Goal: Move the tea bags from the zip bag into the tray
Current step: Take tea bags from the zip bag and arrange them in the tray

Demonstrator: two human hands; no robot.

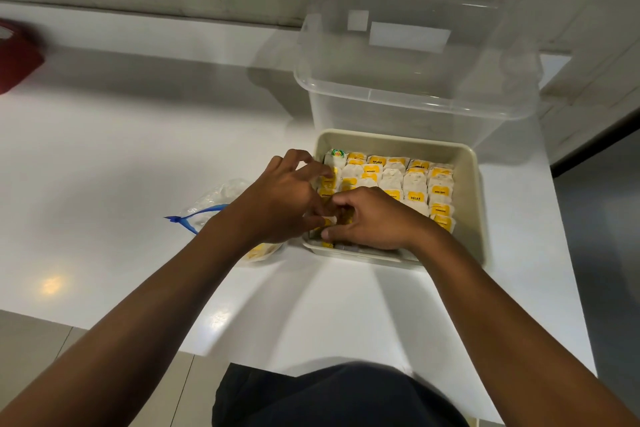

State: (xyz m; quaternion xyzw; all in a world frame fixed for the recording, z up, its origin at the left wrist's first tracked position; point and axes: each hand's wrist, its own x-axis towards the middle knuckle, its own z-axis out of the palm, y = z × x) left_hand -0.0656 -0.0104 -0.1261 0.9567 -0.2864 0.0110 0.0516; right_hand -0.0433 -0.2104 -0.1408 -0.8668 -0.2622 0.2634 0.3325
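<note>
One beige tray [465, 184] is seen on the white counter [104, 156], filled with tea bags [414, 184] packed in about five rows; their exact number cannot be counted, since some are hidden. One zip bag [211, 204] lies to the left. One clear plastic container [415, 80] stands beyond. Two hands are counted: left hand [280, 198], right hand [374, 218]. One red object [17, 55] is found far left.

The beige tray [467, 184] stands on the white counter, packed with upright rows of white tea bags [414, 184] with yellow labels. Just left of it lies the crumpled clear zip bag [214, 201] with a blue seal, apparently holding a few more.
</note>
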